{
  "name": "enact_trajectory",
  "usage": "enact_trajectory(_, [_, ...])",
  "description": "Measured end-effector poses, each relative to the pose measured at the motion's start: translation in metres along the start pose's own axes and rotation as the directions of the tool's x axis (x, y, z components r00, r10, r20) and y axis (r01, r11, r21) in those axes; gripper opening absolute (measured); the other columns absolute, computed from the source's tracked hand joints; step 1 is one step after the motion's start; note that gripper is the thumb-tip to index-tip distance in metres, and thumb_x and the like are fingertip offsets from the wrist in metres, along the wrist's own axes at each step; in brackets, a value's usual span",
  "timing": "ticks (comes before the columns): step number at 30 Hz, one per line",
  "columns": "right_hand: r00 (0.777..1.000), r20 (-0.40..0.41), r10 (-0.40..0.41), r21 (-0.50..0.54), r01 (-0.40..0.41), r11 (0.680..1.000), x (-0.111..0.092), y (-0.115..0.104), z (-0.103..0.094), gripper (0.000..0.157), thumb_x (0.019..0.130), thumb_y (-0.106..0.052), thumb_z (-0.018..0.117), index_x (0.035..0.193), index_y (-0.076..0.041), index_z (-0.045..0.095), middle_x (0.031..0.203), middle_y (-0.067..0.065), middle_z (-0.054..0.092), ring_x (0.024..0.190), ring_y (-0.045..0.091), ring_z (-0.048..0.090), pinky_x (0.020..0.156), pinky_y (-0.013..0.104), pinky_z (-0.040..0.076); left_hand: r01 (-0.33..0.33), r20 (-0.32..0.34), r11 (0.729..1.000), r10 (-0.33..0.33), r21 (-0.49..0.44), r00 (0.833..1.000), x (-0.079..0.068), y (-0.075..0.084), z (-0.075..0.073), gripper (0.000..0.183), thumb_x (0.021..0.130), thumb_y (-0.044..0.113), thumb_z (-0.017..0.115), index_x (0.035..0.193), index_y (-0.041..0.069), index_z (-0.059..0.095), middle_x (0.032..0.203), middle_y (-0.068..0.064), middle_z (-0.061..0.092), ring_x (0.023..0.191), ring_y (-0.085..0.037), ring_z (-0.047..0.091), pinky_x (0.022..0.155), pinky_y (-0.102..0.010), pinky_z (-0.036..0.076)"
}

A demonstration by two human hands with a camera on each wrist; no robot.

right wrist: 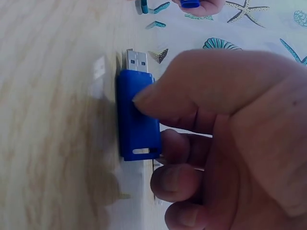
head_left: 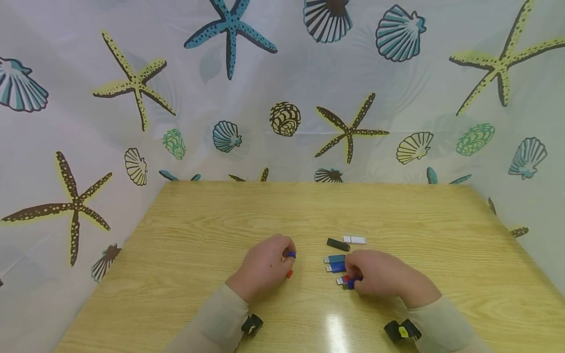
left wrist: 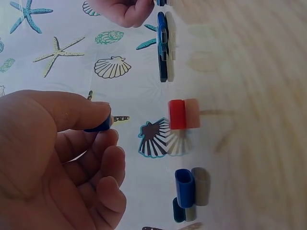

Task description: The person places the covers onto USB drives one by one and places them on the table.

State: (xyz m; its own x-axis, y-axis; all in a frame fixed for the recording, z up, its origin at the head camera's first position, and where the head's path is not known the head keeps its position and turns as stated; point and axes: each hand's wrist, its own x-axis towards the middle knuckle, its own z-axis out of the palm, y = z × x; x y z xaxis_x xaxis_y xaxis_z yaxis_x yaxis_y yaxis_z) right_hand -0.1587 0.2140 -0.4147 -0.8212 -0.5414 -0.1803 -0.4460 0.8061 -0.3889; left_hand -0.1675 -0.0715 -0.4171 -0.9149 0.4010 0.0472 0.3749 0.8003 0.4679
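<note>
My left hand (head_left: 266, 262) pinches a small blue cap (left wrist: 100, 126) between thumb and index finger, above the table. Under that hand are a red cap (left wrist: 176, 115), another blue cap (left wrist: 184, 188) and a teal cap (left wrist: 179, 210). My right hand (head_left: 383, 274) holds a blue USB flash drive (right wrist: 138, 122) by its sides, its metal plug bare. Just beside that drive lies a red USB drive (head_left: 345, 280), partly covered by the fingers. Behind it are a blue drive (head_left: 336, 267) and a teal drive (head_left: 337, 259), both with plugs pointing left.
A black USB drive (head_left: 338, 244) and a white USB drive (head_left: 355, 240) lie farther back on the wooden table (head_left: 212, 215). A white curtain (head_left: 265, 88) printed with shells and starfish surrounds the back and sides.
</note>
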Motion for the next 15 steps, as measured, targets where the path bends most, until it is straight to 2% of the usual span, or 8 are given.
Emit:
enact_trajectory(8, [1.000, -0.005, -0.015, -0.029, 0.015, 0.999, -0.0002, 0.0008, 0.0023, 0.027, 0.081, -0.012, 0.077, 0.078, -0.022, 0.052, 0.073, -0.009, 0.048, 0.066, 0.010, 0.046, 0.059, 0.031, 0.036, 0.008, 0.010, 1.000, -0.008, -0.021, 1.000, 0.0008, -0.0006, 0.0004, 0.002, 0.098, 0.023, 0.066, 0.098, 0.021, 0.066, 0.085, 0.014, 0.057, 0.074, -0.008, 0.055, 0.067, -0.029, 0.047])
enact_trajectory(15, [1.000, 0.003, -0.007, -0.022, 0.007, 1.000, -0.0003, 0.0000, 0.0024, 0.026, 0.082, -0.013, 0.077, 0.077, -0.023, 0.053, 0.073, -0.009, 0.049, 0.066, 0.011, 0.047, 0.059, 0.031, 0.037, -0.005, 0.010, 1.000, 0.005, -0.018, 1.000, 0.0011, -0.0003, 0.0012, 0.003, 0.099, 0.023, 0.067, 0.101, 0.022, 0.067, 0.085, 0.015, 0.058, 0.074, -0.008, 0.055, 0.068, -0.029, 0.048])
